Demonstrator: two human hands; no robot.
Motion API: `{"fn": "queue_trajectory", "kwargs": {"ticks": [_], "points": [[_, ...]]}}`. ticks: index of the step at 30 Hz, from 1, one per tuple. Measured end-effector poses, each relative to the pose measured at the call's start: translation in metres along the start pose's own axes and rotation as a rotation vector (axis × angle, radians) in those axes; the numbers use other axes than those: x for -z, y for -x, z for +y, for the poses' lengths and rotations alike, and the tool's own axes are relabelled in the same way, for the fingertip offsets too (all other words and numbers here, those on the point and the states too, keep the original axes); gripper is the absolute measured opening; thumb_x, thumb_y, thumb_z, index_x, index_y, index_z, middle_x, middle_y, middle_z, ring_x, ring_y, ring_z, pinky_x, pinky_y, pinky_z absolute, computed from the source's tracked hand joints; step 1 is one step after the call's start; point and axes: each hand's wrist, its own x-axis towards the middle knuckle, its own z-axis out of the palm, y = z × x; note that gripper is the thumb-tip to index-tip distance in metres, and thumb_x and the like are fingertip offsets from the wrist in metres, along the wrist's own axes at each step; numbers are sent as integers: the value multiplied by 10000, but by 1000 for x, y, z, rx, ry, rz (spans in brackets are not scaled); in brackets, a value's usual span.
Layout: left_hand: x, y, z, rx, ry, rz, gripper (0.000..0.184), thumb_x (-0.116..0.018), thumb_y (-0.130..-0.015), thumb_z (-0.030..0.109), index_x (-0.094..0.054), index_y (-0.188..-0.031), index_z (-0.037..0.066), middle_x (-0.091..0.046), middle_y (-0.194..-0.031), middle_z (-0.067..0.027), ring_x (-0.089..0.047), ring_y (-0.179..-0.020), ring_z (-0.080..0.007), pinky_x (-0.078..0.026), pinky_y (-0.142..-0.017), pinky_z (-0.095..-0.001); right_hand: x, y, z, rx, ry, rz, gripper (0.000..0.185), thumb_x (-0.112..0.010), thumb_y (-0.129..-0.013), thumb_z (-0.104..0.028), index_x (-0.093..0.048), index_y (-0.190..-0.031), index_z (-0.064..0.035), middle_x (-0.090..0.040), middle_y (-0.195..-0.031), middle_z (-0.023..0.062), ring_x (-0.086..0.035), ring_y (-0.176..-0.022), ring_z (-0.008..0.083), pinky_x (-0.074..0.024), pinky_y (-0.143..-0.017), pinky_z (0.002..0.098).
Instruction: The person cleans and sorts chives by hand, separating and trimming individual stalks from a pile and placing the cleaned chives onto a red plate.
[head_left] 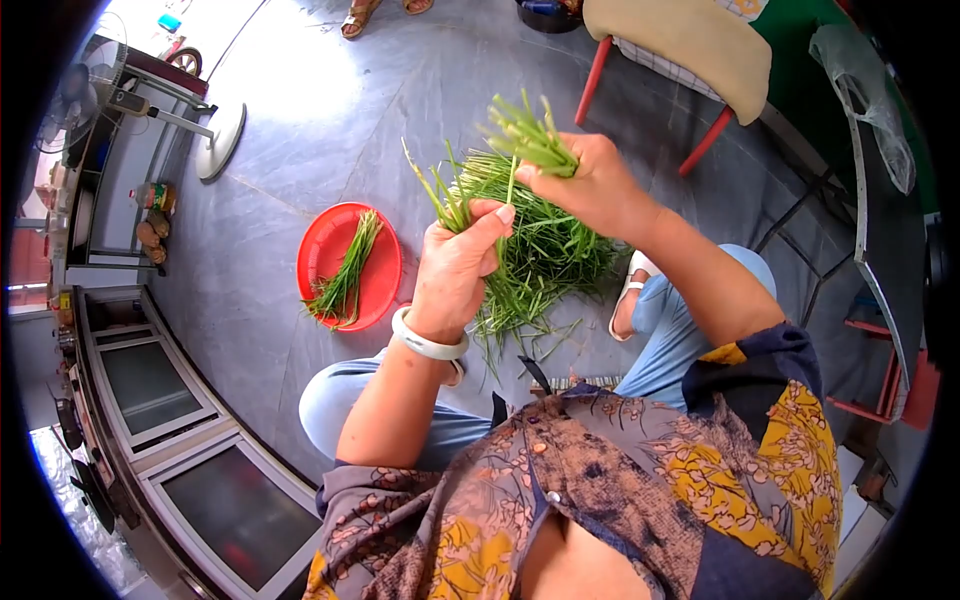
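Observation:
My left hand (460, 262), with a pale bangle (428, 338) round its wrist, is closed on a few thin garlic chives (450, 205). My right hand (605, 190) grips a thicker bunch of garlic chives (535, 140), pale stem ends pointing up and away. A single stalk runs between the two hands at the thumbs. Below them on the floor lies a large loose pile of garlic chives (560, 250), partly hidden by my hands. A red plastic basin (318, 245) to the left holds a small bundle of garlic chives (352, 270).
A standing fan's white base (220, 140) is at the far left. Glass-fronted cabinets (240, 510) line the left side. A red-legged seat with a beige cover (690, 45) stands at the upper right. Another person's sandalled feet (360, 18) show at the top.

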Motion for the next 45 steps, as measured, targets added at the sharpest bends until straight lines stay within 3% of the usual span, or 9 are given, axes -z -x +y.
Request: {"fn": "queue_trajectory", "kwargs": {"ticks": [6,13,19,20,24,31,35,36,45], "points": [[2,2,3,17,81,15,35,-671,-873,99,-664,-900,77,-598,-735,27,-354,-486,-19,-250,-451,-199,28,-18,18,35,97,200,202,-688,-850,-202,-654,-888,-7,-545,-678,-48,-467,-653,50,-418,-594,268],[12,6,10,24,145,51,37,-658,-886,131,-640,-892,99,-595,-736,21,-364,-488,-32,-280,-467,-211,47,-19,17,-51,95,194,196,-710,-865,-196,-678,-935,-16,-596,-795,-54,-508,-728,38,-421,-645,228],[20,6,16,16,179,64,60,-636,-902,150,-610,-914,97,-582,-779,23,-352,-498,-36,-284,-475,-206,27,9,-2,78,88,-355,258,-739,-830,-151,-688,-1027,7,-651,-851,-29,-536,-756,46,-457,-680,240],[19,6,16,6,175,60,67,-618,-912,155,-601,-910,90,-573,-793,26,-338,-497,-35,-286,-480,-202,28,10,-6,40,149,-418,281,-730,-822,-177,-671,-1041,-12,-627,-742,33,-485,-703,46,-440,-656,242],[17,7,19,0,148,70,70,-597,-924,150,-594,-911,82,-564,-814,26,-329,-499,-35,-287,-487,-197,32,9,-16,139,260,-512,274,-746,-821,-188,-667,-1008,-4,-591,-704,21,-479,-685,50,-435,-635,256],[8,6,15,-1,108,24,56,-613,-917,142,-606,-924,87,-573,-811,22,-339,-504,-38,-285,-490,-199,1,9,-15,-151,-116,-129,159,-737,-815,-157,-651,-841,-26,-588,-750,-43,-504,-709,40,-427,-642,238],[-3,6,10,12,101,-19,61,-624,-913,127,-631,-961,89,-578,-799,20,-356,-504,-39,-286,-488,-202,-16,7,-25,-112,-512,-85,137,-717,-830,-117,-646,-834,0,-674,-825,42,-611,-743,102,-488,-700,257],[-3,5,8,7,109,-36,65,-622,-914,124,-635,-967,89,-580,-800,19,-358,-504,-39,-286,-487,-203,-18,7,-21,-131,-501,-103,135,-707,-838,-102,-653,-850,21,-689,-847,73,-641,-771,132,-510,-739,273],[-2,7,10,36,100,-126,77,-614,-918,122,-645,-970,76,-599,-816,-2,-356,-486,-43,-295,-489,-215,-8,8,-7,-107,-409,-207,160,-670,-880,-191,-696,-884,-33,-663,-749,-8,-538,-651,34,-369,-535,189]]}}
